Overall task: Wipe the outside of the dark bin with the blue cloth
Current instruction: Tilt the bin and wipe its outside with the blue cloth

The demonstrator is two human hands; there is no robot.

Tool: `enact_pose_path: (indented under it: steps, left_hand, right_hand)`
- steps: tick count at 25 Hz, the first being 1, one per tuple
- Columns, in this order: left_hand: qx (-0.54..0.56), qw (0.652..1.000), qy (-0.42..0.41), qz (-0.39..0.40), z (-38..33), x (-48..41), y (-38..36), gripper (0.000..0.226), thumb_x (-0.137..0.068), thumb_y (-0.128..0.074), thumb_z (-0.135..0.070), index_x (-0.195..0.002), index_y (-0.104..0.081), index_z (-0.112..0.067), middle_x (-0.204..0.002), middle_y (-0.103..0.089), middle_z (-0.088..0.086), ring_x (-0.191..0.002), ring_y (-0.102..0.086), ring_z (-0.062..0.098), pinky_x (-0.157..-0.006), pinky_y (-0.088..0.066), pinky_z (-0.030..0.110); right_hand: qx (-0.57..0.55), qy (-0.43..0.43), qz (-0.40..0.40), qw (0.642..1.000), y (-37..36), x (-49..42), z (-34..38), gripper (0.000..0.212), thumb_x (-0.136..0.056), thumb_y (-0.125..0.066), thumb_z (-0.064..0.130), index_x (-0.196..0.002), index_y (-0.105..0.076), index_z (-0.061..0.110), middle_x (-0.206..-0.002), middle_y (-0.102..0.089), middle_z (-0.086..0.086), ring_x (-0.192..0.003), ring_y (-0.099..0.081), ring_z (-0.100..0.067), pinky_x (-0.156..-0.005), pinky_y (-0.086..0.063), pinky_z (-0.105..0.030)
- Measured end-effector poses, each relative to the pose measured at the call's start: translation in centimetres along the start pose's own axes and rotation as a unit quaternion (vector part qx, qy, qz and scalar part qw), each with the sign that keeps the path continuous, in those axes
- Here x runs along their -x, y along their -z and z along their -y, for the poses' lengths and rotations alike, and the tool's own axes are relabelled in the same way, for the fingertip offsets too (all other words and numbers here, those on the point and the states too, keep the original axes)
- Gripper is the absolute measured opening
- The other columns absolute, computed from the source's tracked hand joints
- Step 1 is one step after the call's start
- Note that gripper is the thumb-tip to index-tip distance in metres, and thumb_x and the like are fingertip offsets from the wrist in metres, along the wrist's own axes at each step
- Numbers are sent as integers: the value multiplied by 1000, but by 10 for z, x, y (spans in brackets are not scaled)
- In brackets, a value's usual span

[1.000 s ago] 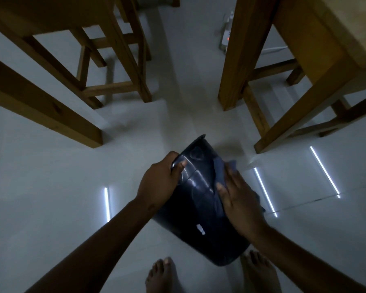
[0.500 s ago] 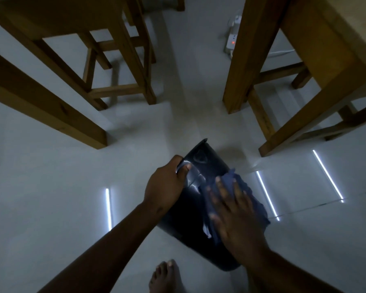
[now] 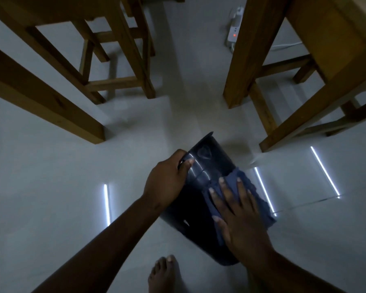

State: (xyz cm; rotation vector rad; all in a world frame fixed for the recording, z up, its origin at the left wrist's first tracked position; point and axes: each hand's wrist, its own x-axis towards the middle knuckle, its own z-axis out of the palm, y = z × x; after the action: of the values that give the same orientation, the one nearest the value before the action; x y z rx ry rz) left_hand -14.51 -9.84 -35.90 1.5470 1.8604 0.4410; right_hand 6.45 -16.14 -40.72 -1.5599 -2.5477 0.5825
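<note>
bin (image 3: 201,182) tilted above floor (image 3: 51,197) | left hand (image 3: 167,180) clamped on rim | right hand (image 3: 239,216) flat, pressing cloth (image 3: 241,180) on wall | risk: rim grip slipping under push, cloth bunching

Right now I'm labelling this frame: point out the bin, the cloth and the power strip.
bin (image 3: 201,166), head view, shiny upper wall.
cloth (image 3: 241,176), head view, top edge.
power strip (image 3: 234,32), head view, white body.

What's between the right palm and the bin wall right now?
Head view: the blue cloth lies flat between the right hand and the dark bin.
</note>
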Motion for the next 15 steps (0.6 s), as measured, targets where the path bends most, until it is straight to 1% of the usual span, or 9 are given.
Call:
enact_pose_path:
  steps: [2,3,5,7,8,11,12,13,15]
  left_hand:
    - [6,1000,-13,11,0,-1,0,24,-100,-37,-45,-101,-54,-29,-73,-66,-6,-69,-65,13,-67,-51,30]
    - [10,1000,-9,20,2,-1,1,23,-101,-36,-45,-101,-53,-29,-73,-65,-6,-68,-65,12,-67,-51,30]
    - [6,1000,1,26,3,0,1,22,-100,-34,-46,-94,-50,-32,-70,-64,-5,-66,-64,12,-68,-53,31]
    - [-4,1000,13,23,0,-1,1,23,-100,-34,-46,-88,-48,-32,-69,-64,-5,-64,-63,12,-68,-53,32]
    - [-10,1000,15,23,-1,-2,0,23,-100,-35,-46,-87,-49,-32,-68,-64,-5,-64,-63,12,-68,-53,32]
    - [-24,1000,7,19,-3,-4,-1,23,-99,-37,-46,-88,-51,-31,-72,-66,-4,-68,-64,15,-68,-52,33]
    - [-18,1000,11,16,-4,-5,-1,22,-99,-39,-45,-90,-53,-30,-75,-68,-4,-70,-64,16,-69,-52,33]
    - [-8,1000,18,16,-5,-7,-1,23,-100,-40,-43,-94,-54,-27,-78,-69,-3,-72,-64,17,-69,-51,33]
    - [7,999,35,16,-7,-8,-1,25,-100,-40,-43,-96,-55,-24,-79,-69,0,-72,-65,18,-69,-51,34]
  right_hand:
    - [18,46,-21,999,0,-23,4,56,-99,-5,49,-152,-6,31,-161,-11,-2,-146,-13,-35,-116,-18,-52]
    - [-3,39,-23,999,5,-42,0,55,-99,-4,50,-152,-6,32,-161,-10,-1,-146,-13,-32,-115,-18,-50]
    - [-88,-21,-14,996,13,-62,-16,55,-99,-8,52,-151,-5,34,-160,-7,5,-146,-18,-26,-115,-25,-49]
    - [-110,-86,-16,990,7,-41,-22,56,-98,-10,53,-150,-4,34,-158,-6,7,-144,-25,-25,-112,-32,-49]
    - [-98,-96,-15,990,2,-22,-14,55,-99,-9,52,-150,-6,33,-159,-8,4,-144,-23,-28,-111,-32,-52]
    - [32,48,5,998,-12,2,11,59,-98,-21,50,-152,-12,28,-161,-11,-4,-146,-10,-36,-112,-19,-56]
    - [50,77,-11,996,-12,-8,15,62,-97,-26,49,-152,-11,28,-161,-11,-4,-146,-9,-35,-113,-17,-55]
    - [42,63,-27,997,-8,-24,12,63,-97,-28,48,-153,-8,28,-161,-11,-3,-146,-10,-32,-115,-16,-52]
    - [-83,-44,-21,995,4,-45,-3,65,-99,-28,49,-152,2,29,-161,-12,-2,-146,-12,-23,-117,-19,-47]
